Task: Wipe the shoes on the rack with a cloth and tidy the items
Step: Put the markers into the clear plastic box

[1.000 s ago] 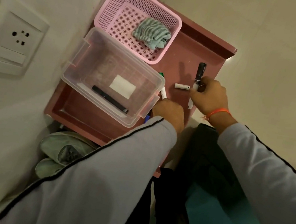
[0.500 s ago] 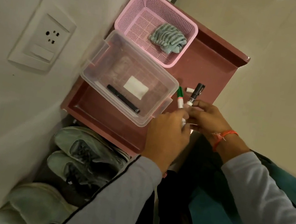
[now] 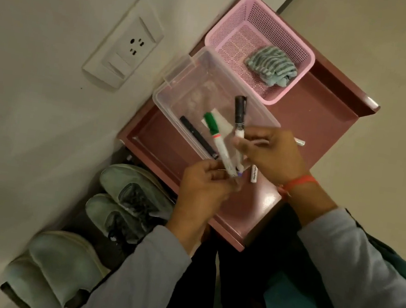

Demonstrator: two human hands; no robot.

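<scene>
My left hand [image 3: 202, 188] pinches the lower end of a green-capped white marker [image 3: 216, 138]. My right hand [image 3: 274, 155] holds a black-capped marker [image 3: 239, 114]; both markers hang over the near corner of a clear plastic box [image 3: 179, 79] on the maroon rack top [image 3: 328, 119]. A black pen [image 3: 194, 134] and a white card lie inside the box. A white battery [image 3: 254, 174] lies on the rack top under my right hand, and another [image 3: 300, 142] shows past my fingers. A striped grey cloth [image 3: 272, 68] sits in the pink basket [image 3: 232, 23].
Grey-green sneakers [image 3: 124, 195] sit on the shelf below the rack top, with pale slippers [image 3: 53, 263] lower down. A wall socket plate [image 3: 125, 42] is on the wall at left. Tiled floor lies to the right of the rack.
Both hands lifted their markers off the rack top and carried them over the clear box. The camera tilted, showing more of the shoes below.
</scene>
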